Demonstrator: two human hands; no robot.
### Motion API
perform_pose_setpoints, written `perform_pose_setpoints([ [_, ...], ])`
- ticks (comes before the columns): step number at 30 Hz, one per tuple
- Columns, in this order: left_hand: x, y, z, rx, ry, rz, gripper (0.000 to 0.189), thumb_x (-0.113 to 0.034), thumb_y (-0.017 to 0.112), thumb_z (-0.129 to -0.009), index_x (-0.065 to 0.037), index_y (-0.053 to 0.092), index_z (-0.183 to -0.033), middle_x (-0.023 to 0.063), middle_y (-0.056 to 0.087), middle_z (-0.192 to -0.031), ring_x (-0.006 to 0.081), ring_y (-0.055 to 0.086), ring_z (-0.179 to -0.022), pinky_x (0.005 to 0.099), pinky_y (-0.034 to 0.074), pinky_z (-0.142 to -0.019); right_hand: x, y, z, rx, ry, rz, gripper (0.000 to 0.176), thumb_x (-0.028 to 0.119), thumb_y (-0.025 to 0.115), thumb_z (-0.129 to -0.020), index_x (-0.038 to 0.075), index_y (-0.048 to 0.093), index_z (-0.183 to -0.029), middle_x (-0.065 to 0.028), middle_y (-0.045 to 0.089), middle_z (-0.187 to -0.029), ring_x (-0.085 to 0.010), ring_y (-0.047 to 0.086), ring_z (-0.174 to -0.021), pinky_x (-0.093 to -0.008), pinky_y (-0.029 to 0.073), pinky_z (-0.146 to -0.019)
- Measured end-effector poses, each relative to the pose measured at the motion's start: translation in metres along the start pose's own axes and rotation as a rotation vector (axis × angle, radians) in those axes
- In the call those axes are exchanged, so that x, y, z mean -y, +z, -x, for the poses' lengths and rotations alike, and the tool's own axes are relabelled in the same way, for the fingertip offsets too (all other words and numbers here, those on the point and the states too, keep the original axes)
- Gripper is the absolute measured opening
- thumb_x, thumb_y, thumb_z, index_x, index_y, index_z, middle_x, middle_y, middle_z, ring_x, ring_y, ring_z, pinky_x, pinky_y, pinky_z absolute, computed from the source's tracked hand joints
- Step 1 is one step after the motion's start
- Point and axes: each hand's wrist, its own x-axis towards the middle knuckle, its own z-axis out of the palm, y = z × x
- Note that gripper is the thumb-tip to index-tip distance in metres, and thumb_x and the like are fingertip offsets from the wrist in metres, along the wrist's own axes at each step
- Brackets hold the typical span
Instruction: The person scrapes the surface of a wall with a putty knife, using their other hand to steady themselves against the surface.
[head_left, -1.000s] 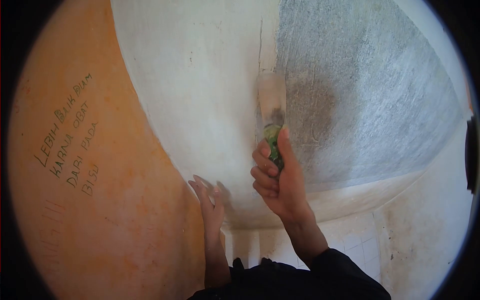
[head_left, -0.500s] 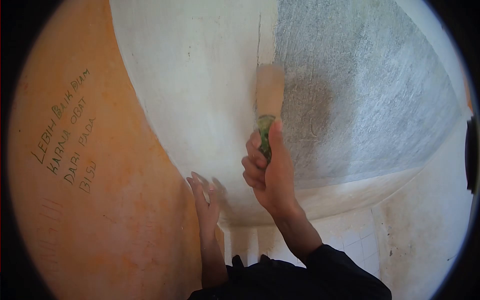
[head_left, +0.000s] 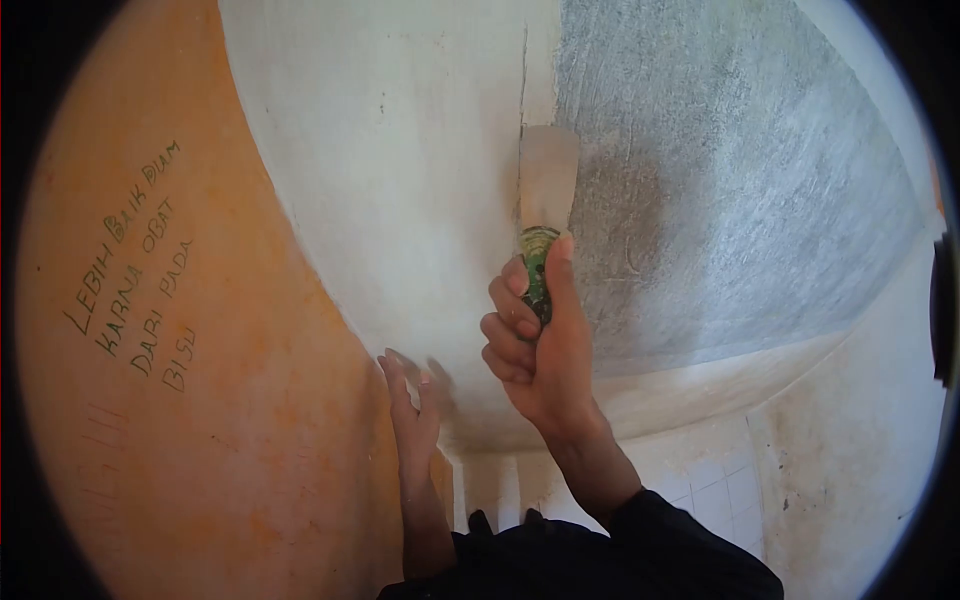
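Holding: right hand (head_left: 550,360) has a scraper (head_left: 537,272), fingers wrapped round its green handle (head_left: 537,290), thumb laid along the right side.
Scraper position: mid-scene, blade (head_left: 549,175) pointing far, over the border between white wall (head_left: 370,180) and grey patch (head_left: 740,220); can't tell if the blade edge touches.
Crack: thin dark line (head_left: 523,85) runs far from the blade's left corner, just left of the grey patch.
Left hand: left hand (head_left: 412,415) is near and left, fingers released and loosely spread, pointing far, beside the seam of white wall and orange wall (head_left: 260,480); contact with the wall can't be told.
Shadows: dark smudge-like shadow (head_left: 645,210) on the grey patch, right of the scraper; smaller one beside the left hand.
Writing: green handwriting (head_left: 125,265) in slanted lines on the orange wall, left; fainter red marks (head_left: 103,450) nearer.
Clothing: black sleeve (head_left: 680,540) on the right arm, near edge.
Floor: pale tiles (head_left: 715,495), near, right of the right forearm.
Right edge: dark object (head_left: 942,310), too cut off to name.
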Motion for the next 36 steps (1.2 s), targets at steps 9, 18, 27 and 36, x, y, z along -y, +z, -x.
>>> perform_pose_setpoints([
  [9,-0.023,0.001,0.000,-0.012,-0.084,0.121,0.070,-0.025,0.051,-0.103,0.000,0.013,-0.157,0.0257,0.009,-0.164,0.0320,0.008,-0.153,0.0406,0.015,-0.122,0.003,-0.003,0.000,-0.055,-0.026,0.016,0.050,0.060,0.034,-0.103,0.016,0.046,-0.086,0.0085,0.031,-0.061,-0.0022,0.019,-0.042,-0.0197,0.013,-0.034],
  [18,0.007,0.002,-0.001,0.004,-0.015,-0.031,0.074,-0.032,0.051,-0.104,-0.012,0.007,-0.160,0.0163,0.004,-0.167,0.0323,0.019,-0.151,0.0495,0.028,-0.115,0.029,-0.011,0.000,0.004,-0.057,0.190,0.050,0.060,0.036,-0.103,0.015,0.048,-0.085,0.0076,0.031,-0.062,-0.0027,0.021,-0.044,-0.0204,0.016,-0.038],
  [27,-0.006,0.008,0.000,-0.019,-0.048,0.038,0.075,-0.029,0.052,-0.103,-0.008,0.008,-0.160,0.0211,0.002,-0.166,0.0341,0.014,-0.152,0.0476,0.027,-0.116,0.022,-0.019,0.002,-0.081,-0.027,0.249,0.049,0.059,0.037,-0.104,0.014,0.049,-0.086,0.0075,0.032,-0.062,-0.0029,0.024,-0.044,-0.0208,0.016,-0.039],
  [36,-0.004,0.009,0.005,-0.017,-0.072,0.035,0.075,-0.029,0.052,-0.104,-0.011,0.006,-0.160,0.0195,0.002,-0.166,0.0351,0.023,-0.150,0.0466,0.034,-0.112,0.018,-0.026,0.008,-0.041,0.027,0.194,0.051,0.061,0.039,-0.102,0.014,0.049,-0.085,0.0082,0.032,-0.062,-0.0022,0.024,-0.045,-0.0215,0.015,-0.040],
])
